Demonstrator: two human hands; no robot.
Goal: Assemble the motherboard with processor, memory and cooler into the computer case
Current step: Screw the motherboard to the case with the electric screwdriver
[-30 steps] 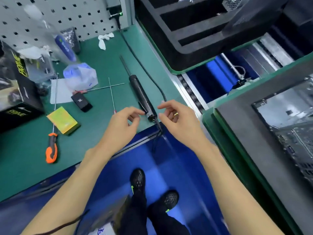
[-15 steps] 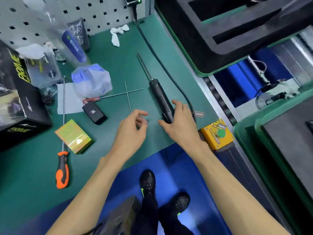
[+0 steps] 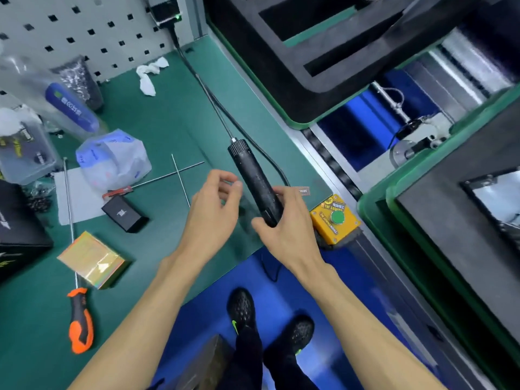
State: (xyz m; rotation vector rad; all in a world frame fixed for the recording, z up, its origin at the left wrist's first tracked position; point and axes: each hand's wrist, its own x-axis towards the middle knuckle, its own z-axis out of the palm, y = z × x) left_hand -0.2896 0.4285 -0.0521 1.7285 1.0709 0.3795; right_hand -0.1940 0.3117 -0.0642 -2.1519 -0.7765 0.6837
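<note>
A black corded electric screwdriver (image 3: 253, 175) with a long thin bit lies angled over the green mat (image 3: 174, 128). My right hand (image 3: 284, 223) grips its lower end, fingers curled round the handle. My left hand (image 3: 213, 212) hovers just left of the tool, fingers loosely curled, holding nothing. At the right edge, part of the computer case (image 3: 489, 198) shows inside grey foam in a green tray (image 3: 374, 209). No motherboard is in view.
On the mat lie an orange-handled screwdriver (image 3: 80, 319), a gold box (image 3: 92, 258), a small black box (image 3: 123, 213), two thin rods (image 3: 180, 178), plastic bags (image 3: 112, 159) and a white rag (image 3: 147, 76). A yellow button box (image 3: 334, 218) sits at the mat's corner. A foam tray (image 3: 323, 52) is behind.
My right hand has closed round the electric screwdriver's handle and tilted it up off the mat. My left hand moved closer to the tool. The view shifted slightly left.
</note>
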